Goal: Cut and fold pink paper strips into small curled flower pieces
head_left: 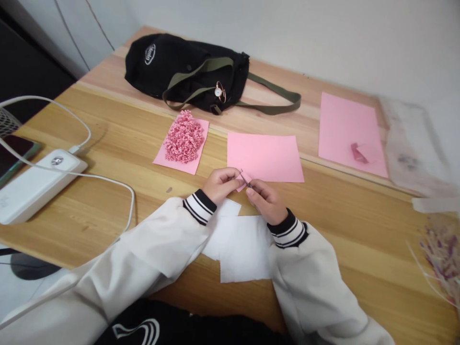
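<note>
My left hand (222, 186) is closed, thumb against fingers, on the edge of a small pink paper piece (245, 180). In my right hand (265, 200) is a slim, dark, pointed metal tool (246, 178); its tip lies across the paper piece, close to my left fingertips. Whether it is tweezers or small scissors I cannot tell. Just beyond my hands lies a pink paper sheet (266, 155). Below them, partly under my forearms, are white paper sheets (244, 249). A heap of pink beaded strands (184, 138) rests on another pink paper (193, 167) to the left.
At the back lies a black bag (154, 72) with green straps and a watch (218, 92) on it. A white power bank (43, 184) with a cable is on the left. To the right are a pink sheet (348, 124), clear plastic (413, 143) and dried flowers (443, 254).
</note>
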Available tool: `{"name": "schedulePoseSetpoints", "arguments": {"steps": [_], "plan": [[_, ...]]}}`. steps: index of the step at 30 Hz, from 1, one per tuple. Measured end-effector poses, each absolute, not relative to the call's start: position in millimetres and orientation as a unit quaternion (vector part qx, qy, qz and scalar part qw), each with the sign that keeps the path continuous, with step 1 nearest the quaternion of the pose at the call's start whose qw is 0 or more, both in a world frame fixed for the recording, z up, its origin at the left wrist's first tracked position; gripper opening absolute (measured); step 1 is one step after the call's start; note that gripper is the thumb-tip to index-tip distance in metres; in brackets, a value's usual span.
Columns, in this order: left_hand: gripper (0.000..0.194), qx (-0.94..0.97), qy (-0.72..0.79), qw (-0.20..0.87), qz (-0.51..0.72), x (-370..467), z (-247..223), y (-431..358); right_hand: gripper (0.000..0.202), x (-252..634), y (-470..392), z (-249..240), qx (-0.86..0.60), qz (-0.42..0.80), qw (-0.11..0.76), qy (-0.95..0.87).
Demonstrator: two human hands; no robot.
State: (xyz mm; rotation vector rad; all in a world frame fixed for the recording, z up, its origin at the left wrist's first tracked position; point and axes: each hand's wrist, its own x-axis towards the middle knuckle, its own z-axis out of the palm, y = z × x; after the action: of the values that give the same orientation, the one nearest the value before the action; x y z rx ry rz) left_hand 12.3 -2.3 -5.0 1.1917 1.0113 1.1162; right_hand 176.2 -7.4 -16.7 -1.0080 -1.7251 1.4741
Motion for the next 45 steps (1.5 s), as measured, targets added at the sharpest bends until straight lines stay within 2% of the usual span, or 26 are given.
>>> {"name": "schedulePoseSetpoints", "arguments": {"steps": [7, 28, 45], "plan": [[0.019, 0.518, 0.452, 0.543, 0.482, 13.2, -4.1, -3.5, 0.03, 175.9, -7.7, -14.4, -0.394, 0.574, 0.326, -0.64], [0.019, 0.532, 0.446, 0.56, 0.453, 11.5, -4.8, -4.6, 0.028, 175.2, -7.2, -12.5, -0.375, 0.582, 0.339, -0.637], [0.015, 0.548, 0.452, 0.539, 0.454, 11.3, -5.5, -4.3, 0.036, 174.4, -6.8, -16.5, -0.358, 0.594, 0.351, -0.629]]}}
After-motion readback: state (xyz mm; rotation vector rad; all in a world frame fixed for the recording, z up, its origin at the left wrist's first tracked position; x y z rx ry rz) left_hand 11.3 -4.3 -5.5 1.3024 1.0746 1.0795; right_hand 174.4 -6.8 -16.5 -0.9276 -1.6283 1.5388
